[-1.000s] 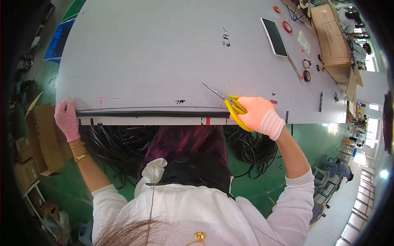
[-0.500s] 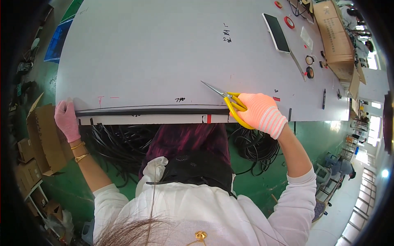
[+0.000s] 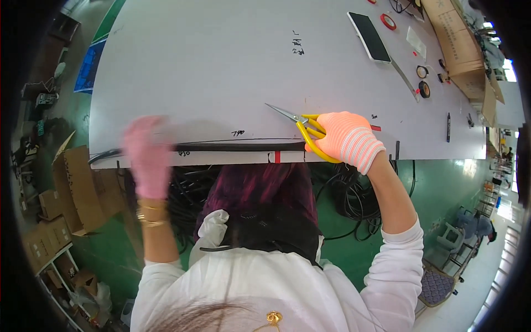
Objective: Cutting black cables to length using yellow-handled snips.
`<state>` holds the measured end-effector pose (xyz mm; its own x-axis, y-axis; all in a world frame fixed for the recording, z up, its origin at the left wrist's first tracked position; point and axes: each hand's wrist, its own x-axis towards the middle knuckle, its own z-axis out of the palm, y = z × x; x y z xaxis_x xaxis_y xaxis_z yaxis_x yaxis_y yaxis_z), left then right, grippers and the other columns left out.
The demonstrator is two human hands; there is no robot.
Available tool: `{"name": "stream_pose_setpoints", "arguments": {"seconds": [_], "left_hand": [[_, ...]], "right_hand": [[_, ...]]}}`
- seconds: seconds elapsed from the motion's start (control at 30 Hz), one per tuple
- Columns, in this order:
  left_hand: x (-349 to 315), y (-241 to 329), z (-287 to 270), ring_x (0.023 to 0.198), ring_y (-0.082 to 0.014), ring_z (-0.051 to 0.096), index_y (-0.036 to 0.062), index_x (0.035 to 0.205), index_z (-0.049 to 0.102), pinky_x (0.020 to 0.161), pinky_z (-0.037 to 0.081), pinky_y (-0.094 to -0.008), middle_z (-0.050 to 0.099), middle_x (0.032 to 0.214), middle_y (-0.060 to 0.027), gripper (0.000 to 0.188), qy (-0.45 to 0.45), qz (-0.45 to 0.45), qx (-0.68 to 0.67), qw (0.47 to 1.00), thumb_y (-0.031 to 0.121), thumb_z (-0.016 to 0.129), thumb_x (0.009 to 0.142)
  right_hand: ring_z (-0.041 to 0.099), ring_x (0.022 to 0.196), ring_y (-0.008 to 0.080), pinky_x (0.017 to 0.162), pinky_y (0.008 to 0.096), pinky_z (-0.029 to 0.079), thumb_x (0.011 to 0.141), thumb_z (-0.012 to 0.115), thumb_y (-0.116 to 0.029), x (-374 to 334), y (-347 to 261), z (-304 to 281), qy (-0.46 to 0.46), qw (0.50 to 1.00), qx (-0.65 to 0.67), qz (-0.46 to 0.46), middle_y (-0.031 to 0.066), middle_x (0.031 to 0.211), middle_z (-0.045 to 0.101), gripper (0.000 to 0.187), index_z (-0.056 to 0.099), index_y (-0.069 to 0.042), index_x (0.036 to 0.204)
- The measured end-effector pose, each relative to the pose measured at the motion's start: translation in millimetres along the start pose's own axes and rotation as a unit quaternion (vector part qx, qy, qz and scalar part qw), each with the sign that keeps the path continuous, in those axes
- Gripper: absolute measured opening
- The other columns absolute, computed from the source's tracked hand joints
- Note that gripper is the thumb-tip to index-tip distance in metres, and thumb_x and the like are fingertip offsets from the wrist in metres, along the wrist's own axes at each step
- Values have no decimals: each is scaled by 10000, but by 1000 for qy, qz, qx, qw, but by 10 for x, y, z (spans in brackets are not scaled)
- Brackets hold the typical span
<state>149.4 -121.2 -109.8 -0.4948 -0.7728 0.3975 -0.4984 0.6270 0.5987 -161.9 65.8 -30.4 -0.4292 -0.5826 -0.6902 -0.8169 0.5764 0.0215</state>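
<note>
A long black tube (image 3: 238,147) lies along the near edge of the grey table. My right hand (image 3: 349,139), in an orange glove with white stripes, is closed around a pair of scissors (image 3: 301,120) with yellow handles and narrow metal blades. The blades are slightly apart and point to the far left, above the tabletop. Those gloved fingers also meet the tube's right part; whether they pinch it is hidden. My left hand (image 3: 148,157), in a pink glove, is over the left part of the tube. Motion smears its fingers. The tube's left end curves slightly beyond it.
Handwritten marks and lines are on the table (image 3: 193,72). Toward the far right lie a phone (image 3: 369,37), a metal ruler (image 3: 405,80), tape rolls (image 3: 388,21), a marker (image 3: 448,127) and a cardboard box (image 3: 456,41). Coils of black tubing (image 3: 354,202) rest below the near edge.
My left hand has left the tube's left end and moved right along it, uncovering that end. My right hand still grips the scissors in nearly the same place. The view has shifted slightly.
</note>
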Motion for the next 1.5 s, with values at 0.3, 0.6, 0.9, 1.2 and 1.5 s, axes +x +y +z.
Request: {"name": "stream_pose_setpoints", "arguments": {"seconds": [0.3,0.6,0.9,1.2,1.5], "left_hand": [[-166,1592,995,971,-270,584,159,954,705,936,423,-444,626,952,-27,267,-232,191,46,953,286,764,726],[-102,1697,1104,897,-263,610,130,845,667,834,464,-419,630,914,-40,226,-241,216,136,936,274,758,697],[-154,1638,1184,852,-271,604,134,812,647,746,503,-392,602,849,-59,109,-215,225,70,948,192,682,727],[-32,1799,869,735,-315,631,31,886,646,690,534,-377,625,838,-122,137,-370,102,-65,921,117,680,785],[-52,2041,627,658,-182,574,-17,889,657,683,512,-305,622,729,-115,114,-447,-39,-171,877,40,666,791]], "right_hand": [[727,911,289,782,385,584,864,616,-499,-53,3,-17,25,999,2,-33,103,934,754,443,739,-116,1050],[700,867,347,733,437,556,872,618,-544,-31,155,113,68,993,70,-73,151,896,730,492,714,-80,1006],[589,677,139,617,284,444,884,692,-73,-726,461,806,321,642,685,-130,47,810,649,71,629,-55,912],[626,677,235,643,338,505,851,775,-399,-1010,-57,2283,141,766,600,-181,58,756,588,450,531,-64,1025],[437,784,96,750,224,409,975,639,-476,-945,-285,2133,126,716,661,-184,-12,906,471,469,493,-47,1099]]}}
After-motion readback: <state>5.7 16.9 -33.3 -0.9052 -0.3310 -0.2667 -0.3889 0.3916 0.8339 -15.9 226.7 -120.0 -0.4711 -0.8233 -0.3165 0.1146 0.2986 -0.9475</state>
